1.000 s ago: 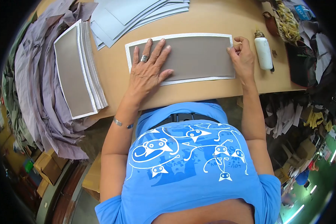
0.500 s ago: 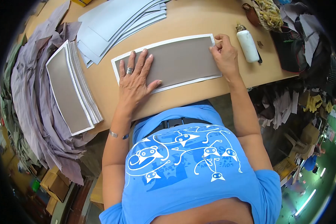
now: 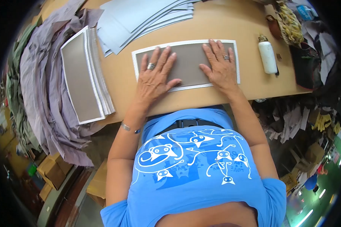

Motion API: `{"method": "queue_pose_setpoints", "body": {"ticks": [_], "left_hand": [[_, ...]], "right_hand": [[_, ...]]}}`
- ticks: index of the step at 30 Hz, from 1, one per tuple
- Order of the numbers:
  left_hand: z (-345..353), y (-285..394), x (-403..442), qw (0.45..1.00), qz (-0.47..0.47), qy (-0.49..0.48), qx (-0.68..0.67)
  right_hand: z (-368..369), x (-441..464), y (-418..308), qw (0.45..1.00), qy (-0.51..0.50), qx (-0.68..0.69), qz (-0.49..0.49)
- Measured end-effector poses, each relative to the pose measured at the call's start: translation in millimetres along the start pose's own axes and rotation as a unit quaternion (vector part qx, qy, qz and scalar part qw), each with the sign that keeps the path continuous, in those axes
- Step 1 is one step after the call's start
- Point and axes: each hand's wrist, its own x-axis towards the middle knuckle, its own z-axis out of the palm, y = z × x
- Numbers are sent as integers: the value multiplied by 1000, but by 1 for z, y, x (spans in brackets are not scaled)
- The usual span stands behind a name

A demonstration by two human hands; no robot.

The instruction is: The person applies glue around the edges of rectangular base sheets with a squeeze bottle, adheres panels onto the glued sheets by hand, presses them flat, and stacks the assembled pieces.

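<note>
A grey-brown rectangular panel with a white border (image 3: 191, 64) lies flat on the table in front of me. My left hand (image 3: 155, 77) rests on its left part, palm down with the fingers spread. On the panel's right part lies my right hand (image 3: 220, 68), also flat and open, its fingertips near the far border. Neither hand grips anything. Both hands hide parts of the panel's surface and near edge.
Left stands a stack of similar bordered panels (image 3: 81, 72) beside heaped mauve cloth (image 3: 45, 72). Pale grey sheets (image 3: 136, 19) overlap at the back. A white bottle (image 3: 268, 56) lies to the right, near a yellowish fibrous bundle (image 3: 290, 24). The table edge (image 3: 159, 109) is close to my body.
My right hand has gone from closed fingers at the panel's right edge to lying flat and open on it. My left hand stays spread on the panel. The view has shifted.
</note>
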Motion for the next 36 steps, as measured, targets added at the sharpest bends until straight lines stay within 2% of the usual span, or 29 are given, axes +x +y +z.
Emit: {"method": "queue_pose_setpoints", "body": {"ticks": [2,6,10,13,16,19,23,25,28,29,32,34,36], "left_hand": [[5,0,-2,999,25,21,2],[0,-6,1,998,-25,20,-53],[-2,-14,3,999,-45,2,-24],[1,-14,2,999,-42,-14,-15],[2,-15,3,999,-41,-15,-6],[6,-17,1,999,-40,-5,-9],[2,-14,2,998,-55,-15,-16],[0,-9,2,998,-65,-20,17],[6,11,6,989,-54,-30,135],[15,18,8,996,-12,4,89],[17,26,6,999,-1,6,-35],[11,8,-3,999,-28,9,-23],[0,-9,-16,997,-75,2,-15]], "right_hand": [[2,0,1,1000,-14,-19,-3],[4,-1,2,1000,-16,-22,-8],[2,0,0,1000,-20,-24,-4],[-1,11,-34,989,-50,-138,14],[19,17,-73,993,-53,40,-101],[26,16,-51,991,-11,86,-99],[17,2,21,1000,5,-17,-7],[2,1,31,999,-20,-15,41],[5,0,29,998,-8,-40,43],[5,0,30,998,-6,-42,40],[4,0,29,999,-2,-38,35],[2,0,30,999,2,-24,35],[-1,3,22,995,-17,-74,67]]}}
